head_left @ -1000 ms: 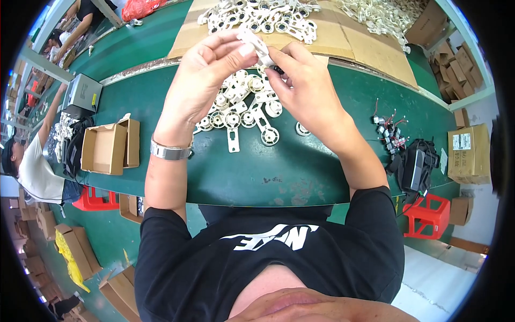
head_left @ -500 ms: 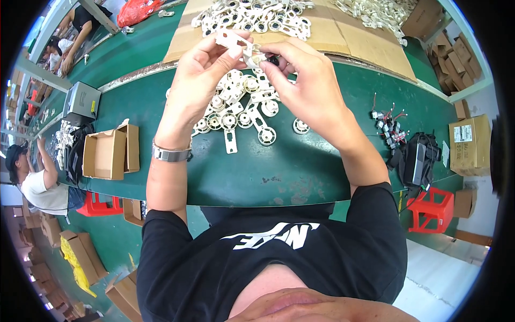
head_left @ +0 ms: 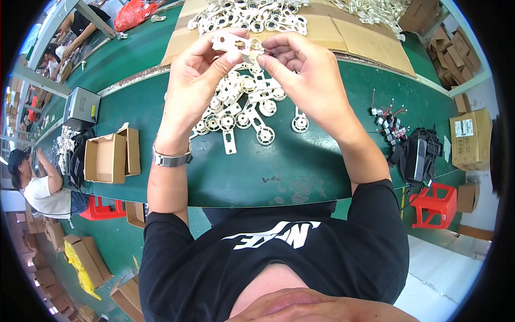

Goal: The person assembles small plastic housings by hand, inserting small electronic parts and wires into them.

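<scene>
Up over the far part of the green workbench, my left hand [head_left: 201, 75] pinches a cream plastic bracket [head_left: 232, 43] by its flat slotted arm. The ring end of this bracket points toward my right hand [head_left: 300, 70]. My right thumb and index finger close on thin dark wires [head_left: 266, 52] at that ring; what the wires join is mostly hidden. Below both hands lies a loose pile of similar cream brackets [head_left: 229, 121], with round ribbed ends and slotted arms. One separate bracket [head_left: 300, 123] rests just right of the pile, under my right wrist.
Many brackets [head_left: 252, 19] cover a cardboard sheet [head_left: 354, 43] at the back. Small wired motors [head_left: 390, 124] and a black bag [head_left: 419, 158] lie at right. An open carton [head_left: 104, 158] and a grey box [head_left: 81, 109] stand at left. Co-workers sit further left.
The dark round piece seen between my right fingers is now out of sight, with thin wires showing instead. My right fingers have shifted slightly up; the bracket stays in my left hand.
</scene>
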Available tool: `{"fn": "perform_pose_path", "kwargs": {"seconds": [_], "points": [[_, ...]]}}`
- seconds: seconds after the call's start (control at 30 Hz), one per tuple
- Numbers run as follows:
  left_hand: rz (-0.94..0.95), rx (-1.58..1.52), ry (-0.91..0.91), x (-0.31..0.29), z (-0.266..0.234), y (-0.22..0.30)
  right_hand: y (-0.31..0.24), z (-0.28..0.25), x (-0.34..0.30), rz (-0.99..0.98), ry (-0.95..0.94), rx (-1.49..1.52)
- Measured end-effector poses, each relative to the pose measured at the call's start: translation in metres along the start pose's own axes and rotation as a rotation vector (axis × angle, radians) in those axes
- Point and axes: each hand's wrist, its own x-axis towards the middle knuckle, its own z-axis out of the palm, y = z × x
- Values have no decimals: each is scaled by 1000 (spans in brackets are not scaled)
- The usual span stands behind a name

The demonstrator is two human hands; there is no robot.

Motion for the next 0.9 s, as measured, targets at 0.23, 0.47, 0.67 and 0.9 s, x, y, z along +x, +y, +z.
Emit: {"fn": "perform_pose_path", "kwargs": {"seconds": [0.23, 0.47, 0.67, 0.9], "points": [[81, 11, 4, -1, -1, 6, 5, -13, 10, 192, -168, 583], [166, 103, 15, -5, 12, 7, 7, -13, 10, 177, -138, 531], [149, 151, 52, -6, 18, 5, 13, -2, 6, -88, 26, 237], [149, 101, 56, -2, 13, 4, 8, -1, 11, -235, 89, 168]]}}
